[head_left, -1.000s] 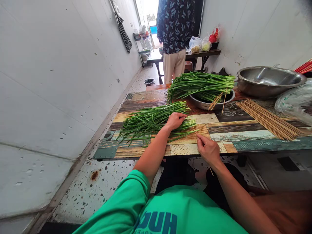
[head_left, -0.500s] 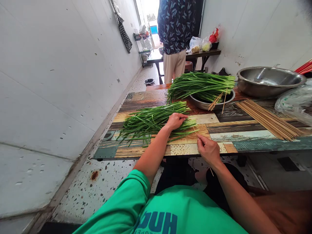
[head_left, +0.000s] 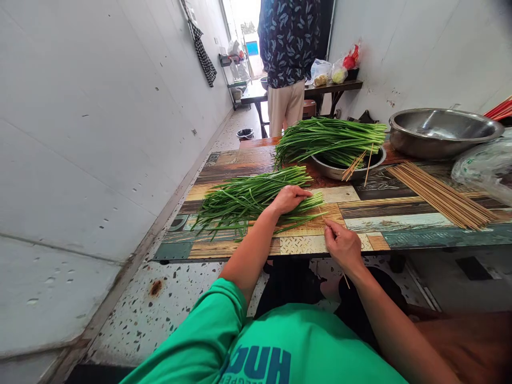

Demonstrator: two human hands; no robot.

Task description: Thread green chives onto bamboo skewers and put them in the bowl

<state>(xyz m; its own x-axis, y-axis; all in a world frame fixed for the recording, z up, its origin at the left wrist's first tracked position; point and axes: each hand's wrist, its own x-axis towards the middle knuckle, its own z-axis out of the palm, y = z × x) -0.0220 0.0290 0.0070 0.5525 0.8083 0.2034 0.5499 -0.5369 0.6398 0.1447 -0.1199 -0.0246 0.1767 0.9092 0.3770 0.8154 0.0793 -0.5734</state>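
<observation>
A loose bunch of garlic chives lies on the table, leaves to the left and pale stem ends to the right. My left hand rests over the stems, its fingers closed on some near their cut ends. Between the closed fingers of my right hand is a thin bamboo skewer. Its upper end points at the stem ends; its lower end shows below my palm. Whether the tip touches a stem is too small to tell.
Behind, a larger heap of chives lies over a metal bowl, with several skewers sticking out. To the right are a bundle of bamboo skewers, a large steel basin and a plastic bag. A person stands beyond the table.
My left fingertips have shifted slightly to the right along the stem ends. The right hand with the skewer has hardly moved.
</observation>
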